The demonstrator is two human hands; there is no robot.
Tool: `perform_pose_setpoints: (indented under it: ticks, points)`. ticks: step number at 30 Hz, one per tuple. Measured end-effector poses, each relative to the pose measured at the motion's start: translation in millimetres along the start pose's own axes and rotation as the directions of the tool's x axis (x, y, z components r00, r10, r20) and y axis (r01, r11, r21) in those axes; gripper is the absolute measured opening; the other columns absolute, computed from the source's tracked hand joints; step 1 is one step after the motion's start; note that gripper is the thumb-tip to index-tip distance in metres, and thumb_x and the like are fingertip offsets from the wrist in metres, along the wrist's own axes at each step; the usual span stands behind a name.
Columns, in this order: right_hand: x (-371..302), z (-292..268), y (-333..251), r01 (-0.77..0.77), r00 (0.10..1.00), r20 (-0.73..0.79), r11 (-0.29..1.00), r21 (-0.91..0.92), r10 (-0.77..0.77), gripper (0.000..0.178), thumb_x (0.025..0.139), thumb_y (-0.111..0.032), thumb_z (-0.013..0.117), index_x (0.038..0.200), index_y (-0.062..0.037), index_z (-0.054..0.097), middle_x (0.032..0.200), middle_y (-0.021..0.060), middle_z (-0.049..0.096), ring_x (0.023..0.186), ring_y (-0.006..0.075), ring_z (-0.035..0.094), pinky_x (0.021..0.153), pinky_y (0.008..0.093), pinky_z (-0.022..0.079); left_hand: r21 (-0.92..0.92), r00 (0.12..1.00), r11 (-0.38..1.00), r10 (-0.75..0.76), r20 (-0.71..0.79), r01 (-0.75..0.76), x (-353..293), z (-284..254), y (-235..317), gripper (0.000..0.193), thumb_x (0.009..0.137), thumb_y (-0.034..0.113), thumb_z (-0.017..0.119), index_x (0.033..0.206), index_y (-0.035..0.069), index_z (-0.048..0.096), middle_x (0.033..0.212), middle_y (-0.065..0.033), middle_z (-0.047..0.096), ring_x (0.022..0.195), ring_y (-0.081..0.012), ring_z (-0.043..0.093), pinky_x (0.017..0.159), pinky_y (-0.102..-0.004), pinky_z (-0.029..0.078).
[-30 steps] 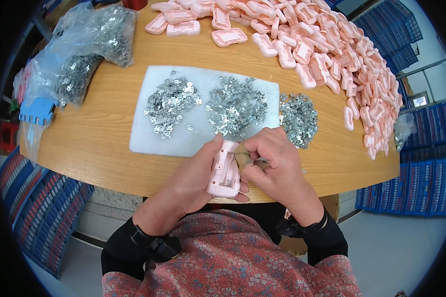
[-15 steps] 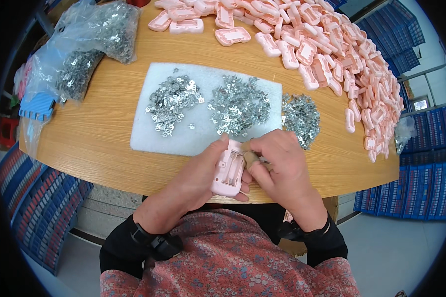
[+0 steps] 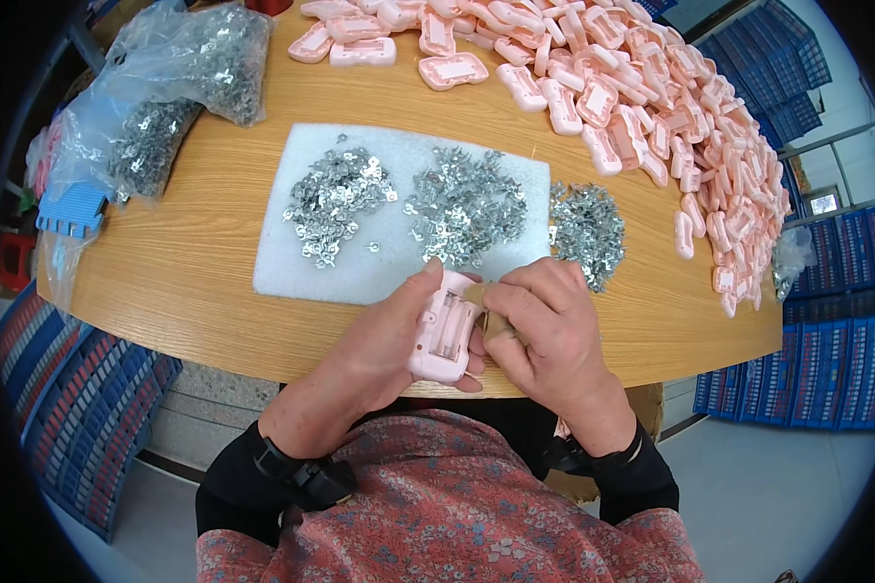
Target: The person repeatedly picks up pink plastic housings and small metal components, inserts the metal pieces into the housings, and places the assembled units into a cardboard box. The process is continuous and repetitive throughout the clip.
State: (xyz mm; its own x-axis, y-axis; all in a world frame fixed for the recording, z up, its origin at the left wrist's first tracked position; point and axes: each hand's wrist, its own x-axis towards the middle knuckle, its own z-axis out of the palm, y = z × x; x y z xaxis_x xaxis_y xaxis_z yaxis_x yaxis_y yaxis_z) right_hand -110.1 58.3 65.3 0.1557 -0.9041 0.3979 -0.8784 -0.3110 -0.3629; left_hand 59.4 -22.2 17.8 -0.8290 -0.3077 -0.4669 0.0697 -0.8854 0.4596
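A pink plastic battery housing [image 3: 437, 363] lies in my left hand [image 3: 367, 348], tilted a little, with its long battery compartment facing up. My left thumb presses along its left edge, and the fingers wrap beneath it. At the housing's upper right, my right hand [image 3: 561, 325] works with thumb and forefinger pinched together. Tan coverings wrap those fingertips, and whatever they grip is hidden. Just beyond my hands is a white foam pad [image 3: 384, 277] bearing two heaps of small metal contact plates, a left heap [image 3: 335, 209] and a right heap [image 3: 465, 209].
Another metal heap [image 3: 587, 233] sits on the wood right of the pad. A large pile of pink housings [image 3: 632, 107] covers the table's far right. Clear bags of metal parts [image 3: 219, 63] stand at far left, near a blue plastic piece [image 3: 71, 209]. Blue racks [image 3: 826, 374] flank the table.
The housing and both hands have shifted very slightly left in the picture. My right fingers have curled in closer at the housing's upper right edge.
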Motion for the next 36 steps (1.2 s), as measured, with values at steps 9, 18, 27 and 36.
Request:
perform_pose_setpoints:
  ticks: [9,18,27,36]
  points:
    - [0,6,-1,-0.614,0.757,0.466,0.254,0.747,0.458,0.023,0.100,-0.016,0.061,0.116,0.0002,0.062,0.095,-0.0015,0.065,0.076,0.0023,0.056,0.066,0.0195,0.047,0.172,0.993,0.979,0.094,0.071,-0.105,-6,-4,-7,0.057,0.108,0.045,0.023,0.139,0.003,0.046,0.097,-0.0127,0.067,0.081,-0.0256,0.070,0.073,-0.0383,0.060]
    - [-8,12,13,-0.698,0.679,0.543,0.208,0.685,0.494,0.023,0.098,-0.018,0.064,0.112,-0.0003,0.063,0.089,-0.0015,0.064,0.071,0.0017,0.054,0.061,0.0187,0.046,0.728,0.893,0.578,0.438,0.102,-0.367,-13,-10,-1,0.038,0.102,0.013,0.049,0.137,-0.001,0.050,0.106,-0.0037,0.064,0.087,-0.0092,0.061,0.077,-0.0256,0.051]
    - [-6,7,8,-0.708,0.669,0.537,0.220,0.671,0.514,0.020,0.098,-0.017,0.063,0.111,-0.0005,0.063,0.084,-0.0026,0.062,0.067,0.0019,0.052,0.059,0.0175,0.043,0.932,0.840,0.166,0.505,0.201,-0.323,-16,7,7,0.037,0.095,0.007,0.055,0.131,-0.004,0.053,0.095,-0.0073,0.066,0.082,-0.0103,0.062,0.071,-0.0283,0.051]
    - [-10,13,9,-0.542,0.798,0.338,0.349,0.765,0.498,0.026,0.095,-0.006,0.062,0.120,-0.0006,0.058,0.078,-0.0042,0.054,0.067,0.0028,0.050,0.061,0.0192,0.043,0.133,0.972,0.963,0.225,0.075,-0.233,-8,-21,3,0.042,0.104,0.026,0.040,0.133,-0.002,0.051,0.091,-0.0051,0.057,0.075,-0.0142,0.056,0.067,-0.0299,0.049]
